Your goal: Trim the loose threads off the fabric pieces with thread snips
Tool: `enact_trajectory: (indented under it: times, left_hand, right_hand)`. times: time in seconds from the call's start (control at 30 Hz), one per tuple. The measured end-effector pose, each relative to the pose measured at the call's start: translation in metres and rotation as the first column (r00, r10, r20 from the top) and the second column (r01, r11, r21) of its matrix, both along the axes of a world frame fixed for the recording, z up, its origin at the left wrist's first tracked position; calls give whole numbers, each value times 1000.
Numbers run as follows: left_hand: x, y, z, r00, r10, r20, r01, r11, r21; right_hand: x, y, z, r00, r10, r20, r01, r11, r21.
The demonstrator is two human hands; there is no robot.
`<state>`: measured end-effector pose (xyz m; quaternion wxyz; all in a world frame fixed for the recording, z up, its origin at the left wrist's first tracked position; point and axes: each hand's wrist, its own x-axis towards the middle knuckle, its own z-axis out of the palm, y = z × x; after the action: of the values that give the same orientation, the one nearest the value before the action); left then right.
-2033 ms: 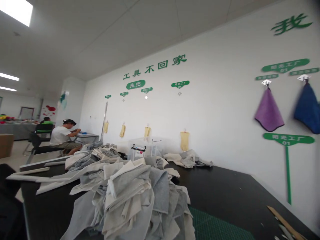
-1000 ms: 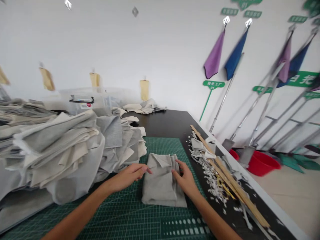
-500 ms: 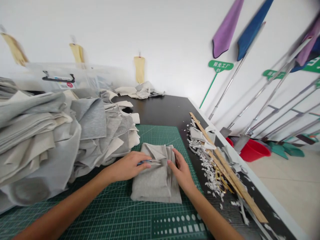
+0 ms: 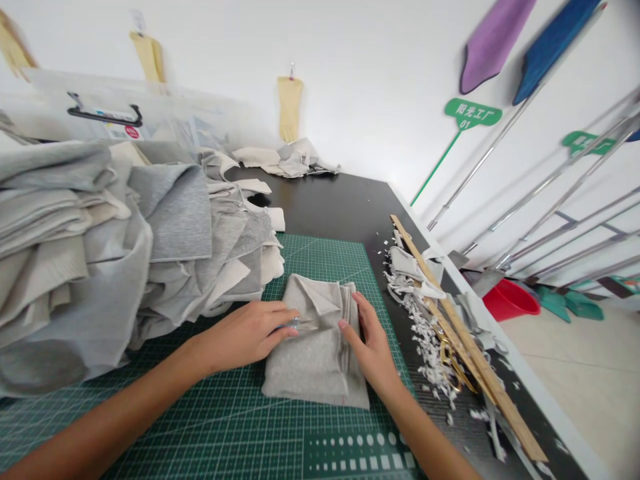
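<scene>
A folded grey cloth (image 4: 310, 363) lies on the green cutting mat (image 4: 240, 427), with one corner flap turned over near its top. My left hand (image 4: 255, 333) is closed on a small pair of blue-handled snips (image 4: 300, 325), whose metal tips point right over the cloth; they look slightly blurred. At the cloth's right edge, my right hand (image 4: 370, 343) has thumb and fingers apart, the thumb resting on the layered folds and the fingers along the outer side.
Piled grey and cream fabric (image 4: 175, 220) fills the left, before a clear plastic box (image 4: 165, 107). On the right lie wooden strips (image 4: 465, 340), white scraps (image 4: 430, 360) and gold-handled scissors (image 4: 453, 367). A red bucket (image 4: 510, 299) stands on the floor.
The view has shifted, so the wall items sit higher. My left hand and the snips have moved slightly left over the cloth. My right hand stays at the cloth's right edge.
</scene>
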<state>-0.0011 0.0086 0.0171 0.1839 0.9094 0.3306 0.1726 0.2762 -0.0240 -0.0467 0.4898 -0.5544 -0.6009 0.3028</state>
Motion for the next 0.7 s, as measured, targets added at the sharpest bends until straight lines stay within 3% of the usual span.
enact_trajectory:
  times: [0.33,0.7]
  left_hand:
    - [2,3,-6,999,32,14,-33,999,37]
    - [4,-2,-10,998,35,48,-38,997,69]
  right_hand:
    - [-6,-8,13,962,41,269,-35,999,-26]
    - [-2,-11,16,947,137,289,-115,989,-91]
